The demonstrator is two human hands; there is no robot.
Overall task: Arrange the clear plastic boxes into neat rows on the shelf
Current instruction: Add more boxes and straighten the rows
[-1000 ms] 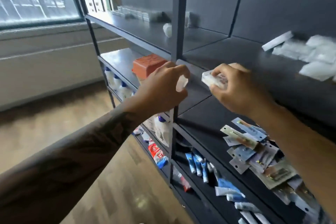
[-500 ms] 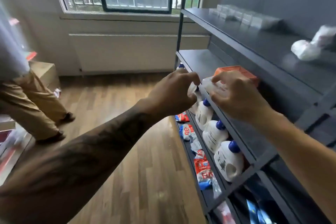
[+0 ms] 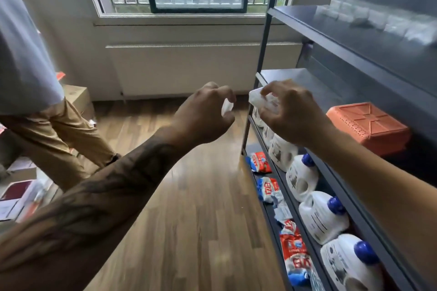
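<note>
My left hand [image 3: 205, 116] is raised at mid-frame, its fingers curled round a small clear plastic box [image 3: 227, 107] of which only an edge shows. My right hand [image 3: 292, 117] is just to its right, gripping another clear plastic box [image 3: 256, 99] that sticks out past my fingers. Both hands hover in front of the dark metal shelf unit's left end. A blurred row of clear plastic boxes [image 3: 378, 19] stands along the back of the top shelf [image 3: 343, 38].
An orange basket [image 3: 369, 125] sits on the middle shelf. White detergent bottles [image 3: 324, 217] with blue caps fill a lower shelf, with red and blue packets [image 3: 293, 250] below. A person [image 3: 30, 82] stands at the left among cardboard boxes [image 3: 78, 97]. Wooden floor lies ahead.
The view has swung left from the shelf's right bay to its left end by the window. Both hands kept their boxes and moved slightly apart.
</note>
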